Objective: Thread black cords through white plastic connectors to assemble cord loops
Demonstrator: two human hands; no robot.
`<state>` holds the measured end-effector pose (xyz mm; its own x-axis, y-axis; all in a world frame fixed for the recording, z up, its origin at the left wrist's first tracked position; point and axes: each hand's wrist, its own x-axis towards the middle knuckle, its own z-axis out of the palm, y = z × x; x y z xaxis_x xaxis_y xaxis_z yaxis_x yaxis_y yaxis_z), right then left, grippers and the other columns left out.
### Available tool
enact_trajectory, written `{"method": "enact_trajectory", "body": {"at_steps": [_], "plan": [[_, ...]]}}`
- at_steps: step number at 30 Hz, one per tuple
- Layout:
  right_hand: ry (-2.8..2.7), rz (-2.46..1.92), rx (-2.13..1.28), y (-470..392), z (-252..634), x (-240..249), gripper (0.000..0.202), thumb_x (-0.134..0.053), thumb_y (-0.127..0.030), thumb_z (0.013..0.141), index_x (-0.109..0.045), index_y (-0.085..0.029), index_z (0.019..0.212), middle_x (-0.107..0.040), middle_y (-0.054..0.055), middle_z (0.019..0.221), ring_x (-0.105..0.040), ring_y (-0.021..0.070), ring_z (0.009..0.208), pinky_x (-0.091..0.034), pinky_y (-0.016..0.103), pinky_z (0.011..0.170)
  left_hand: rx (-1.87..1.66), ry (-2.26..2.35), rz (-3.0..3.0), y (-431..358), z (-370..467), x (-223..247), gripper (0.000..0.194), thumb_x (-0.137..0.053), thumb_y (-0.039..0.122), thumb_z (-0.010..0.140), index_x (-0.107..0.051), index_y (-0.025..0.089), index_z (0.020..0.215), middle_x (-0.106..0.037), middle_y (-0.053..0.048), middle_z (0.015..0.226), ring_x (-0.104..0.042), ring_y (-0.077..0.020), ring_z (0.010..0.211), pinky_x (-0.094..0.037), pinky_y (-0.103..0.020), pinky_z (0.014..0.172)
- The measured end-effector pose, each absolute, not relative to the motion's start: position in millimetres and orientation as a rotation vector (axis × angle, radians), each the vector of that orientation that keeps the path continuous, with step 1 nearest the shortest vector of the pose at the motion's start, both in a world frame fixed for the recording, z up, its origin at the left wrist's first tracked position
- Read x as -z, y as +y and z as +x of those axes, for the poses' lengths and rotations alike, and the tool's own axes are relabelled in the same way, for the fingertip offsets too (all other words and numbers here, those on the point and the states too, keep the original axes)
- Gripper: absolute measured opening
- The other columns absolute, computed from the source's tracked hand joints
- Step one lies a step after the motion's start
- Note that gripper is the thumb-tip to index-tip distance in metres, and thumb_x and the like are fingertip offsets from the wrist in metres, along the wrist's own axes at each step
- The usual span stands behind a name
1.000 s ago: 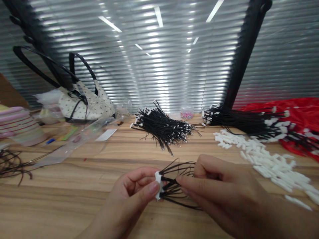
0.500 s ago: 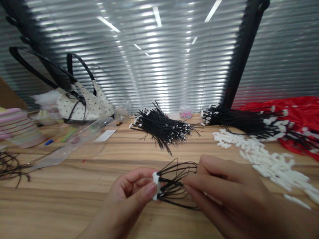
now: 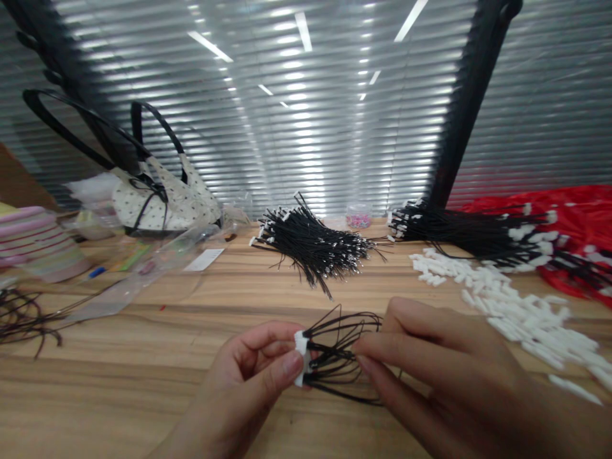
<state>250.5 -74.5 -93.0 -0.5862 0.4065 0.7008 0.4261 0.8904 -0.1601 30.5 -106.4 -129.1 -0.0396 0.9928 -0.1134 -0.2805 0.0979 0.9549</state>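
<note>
Between the thumb and fingers of my left hand (image 3: 258,376) is a small white connector (image 3: 301,357). Several thin black wires (image 3: 335,347) fan out of it to the right, bowed into loose loops. My right hand (image 3: 440,376) is closed in a pinch on some of these wires, a short way from the connector. Its fingers hide the far wire ends. Beyond my hands lies a pile of black wire harnesses (image 3: 310,242), with white connectors at the left and shiny tips at the right.
At right lie many white plastic connector pieces (image 3: 526,319), more black harnesses (image 3: 468,233) and red cloth (image 3: 583,210). To the left stand a spotted handbag (image 3: 153,197) and a striped container (image 3: 41,245), with loose dark wires (image 3: 23,322) nearer. A small tub of pink bits (image 3: 358,218) sits by the blinds.
Both hands keep their hold on the connector and wires. The right fingertips have shifted very slightly; the whole view has drifted a little to the right.
</note>
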Motion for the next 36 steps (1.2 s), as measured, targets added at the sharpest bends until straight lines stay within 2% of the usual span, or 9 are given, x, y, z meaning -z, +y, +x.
{"method": "enact_trajectory", "body": {"at_steps": [11, 28, 36], "plan": [[-2.28, -0.591, -0.014, -75.8, 251.7, 93.2, 0.026, -0.052, -0.009, 0.089, -0.07, -0.016, 0.072, -0.058, 0.001, 0.064, -0.053, 0.0105, 0.054, -0.04, 0.024, 0.048, -1.3, 1.079, 0.892, -105.8, 30.9, 127.3, 0.022, -0.093, 0.034, 0.059, -0.082, 0.026, 0.077, -0.079, -0.003, 0.075, -0.069, -0.0138, 0.069, -0.053, -0.017, 0.066], [-2.262, -0.59, -0.021, -73.6, 248.7, 97.8, 0.031, -0.049, -0.01, 0.093, -0.066, -0.016, 0.068, -0.056, 0.0, 0.064, -0.048, 0.0087, 0.053, -0.034, 0.023, 0.048, -1.277, 1.116, 0.91, -104.7, 24.6, 134.0, 0.027, -0.093, 0.037, 0.059, -0.082, 0.024, 0.08, -0.078, -0.003, 0.075, -0.068, -0.014, 0.07, -0.052, -0.018, 0.067], [-2.233, -0.59, 0.017, -78.6, 247.9, 96.0, 0.032, -0.049, -0.014, 0.095, -0.068, -0.017, 0.07, -0.057, 0.0, 0.064, -0.05, 0.0099, 0.055, -0.037, 0.024, 0.05, -1.269, 1.101, 0.92, -105.3, 25.2, 135.0, 0.029, -0.092, 0.039, 0.06, -0.082, 0.024, 0.083, -0.08, -0.004, 0.079, -0.069, -0.0142, 0.072, -0.052, -0.018, 0.068]]}}
